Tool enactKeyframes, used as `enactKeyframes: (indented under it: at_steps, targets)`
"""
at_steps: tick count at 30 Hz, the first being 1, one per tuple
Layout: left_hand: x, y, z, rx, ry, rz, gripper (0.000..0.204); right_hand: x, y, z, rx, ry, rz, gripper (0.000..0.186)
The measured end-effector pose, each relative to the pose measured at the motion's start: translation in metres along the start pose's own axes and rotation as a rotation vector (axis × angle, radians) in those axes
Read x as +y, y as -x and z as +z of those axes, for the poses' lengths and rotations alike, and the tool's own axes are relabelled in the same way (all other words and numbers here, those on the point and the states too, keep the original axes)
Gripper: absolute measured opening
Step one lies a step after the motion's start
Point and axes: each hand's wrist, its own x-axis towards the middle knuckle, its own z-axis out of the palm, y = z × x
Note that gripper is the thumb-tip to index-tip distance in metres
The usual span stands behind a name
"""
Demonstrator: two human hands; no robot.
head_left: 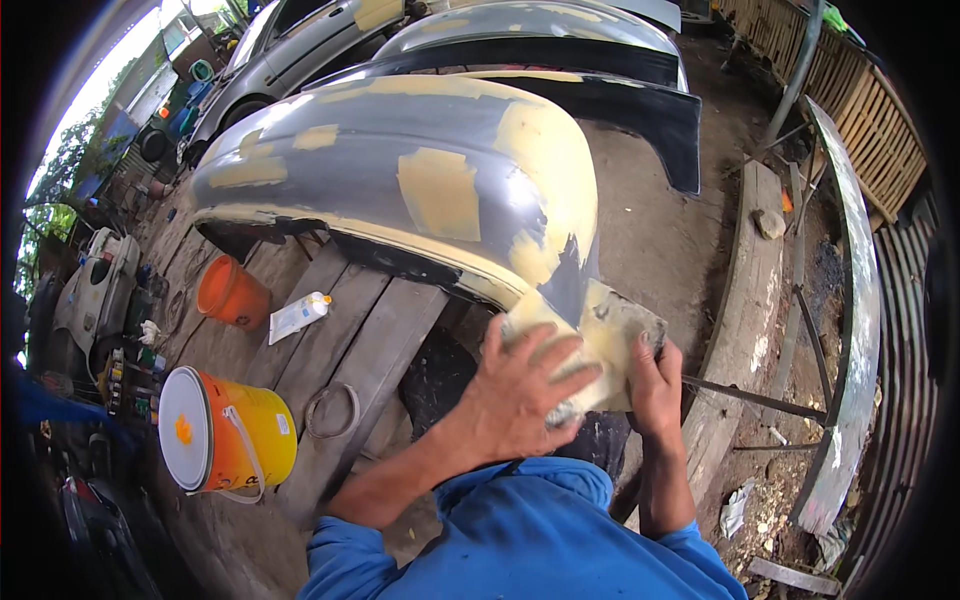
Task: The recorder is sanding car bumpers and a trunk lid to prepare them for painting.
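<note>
A car bumper (350,140), dark grey with patches of pale yellow body filler, lies raised in front of me. My left hand (530,375) is closed on a flat, pale yellow spreader (520,315) smeared with filler, its fingers stretched across it. My right hand (655,385) grips the edge of a flat putty board (612,325), thumb on top, filler streaked over its face. Spreader and board meet or overlap just below the bumper's near right corner; whether they touch is hard to tell. The left fingers are slightly blurred.
To the left are an orange bucket (232,292), a white tube (299,318), a lidded orange-yellow pail (240,435) and a ring (332,410) on wooden planks (385,335). More bumpers (640,110) stand behind. A long wooden beam (735,300) runs along the right.
</note>
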Motion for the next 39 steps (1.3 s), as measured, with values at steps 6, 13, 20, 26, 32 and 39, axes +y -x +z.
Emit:
enactKeyframes:
  at_steps: [6,13,20,26,32,39]
  targets:
    - [0.003,0.019,-0.009,-0.157,0.011,-0.027,0.049,-0.001,-0.005,-0.002,0.390,-0.188,-0.108,0.021]
    - [-0.002,0.011,0.006,0.201,0.631,-0.008,0.055,0.031,0.005,0.006,0.189,-0.525,0.273,0.036]
    - [-0.006,0.010,-0.017,0.203,0.114,-0.021,0.051,0.026,0.001,-0.005,0.157,-0.497,0.257,0.033]
    - [-0.014,0.010,-0.009,-0.008,0.230,-0.035,0.047,0.035,0.001,0.001,0.188,-0.337,0.160,0.030]
    - [-0.010,0.021,-0.004,-0.108,0.178,-0.033,0.050,0.037,0.004,-0.001,0.230,-0.298,0.100,0.028]
    - [0.012,0.018,0.004,-0.109,-0.006,-0.021,0.052,0.001,0.013,0.009,0.140,-0.058,-0.025,0.024]
